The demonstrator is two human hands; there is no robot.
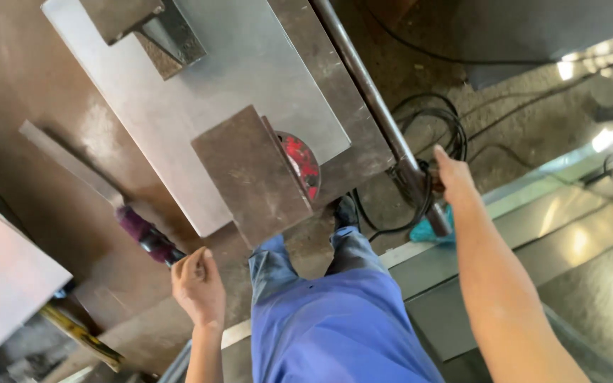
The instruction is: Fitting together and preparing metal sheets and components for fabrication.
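Note:
My left hand (197,284) is closed around the dark end of a handle wrapped in purple and black tape (147,236); a long flat metal blade (69,162) runs from it up to the left across the brown steel table (8,85). My right hand (454,181) reaches out to the lower end of a long steel pipe (370,92) beside the table, fingers at a tangle of black cable (431,124). Whether it grips anything is hidden. My blue trousers (335,319) fill the bottom centre.
A bright steel sheet (250,64) lies on the table with a rusty square plate (253,174) on it and a red disc (303,163) behind that plate. A steel angle bracket (161,32) stands at the top. Shiny sheet metal (590,241) covers the floor on the right.

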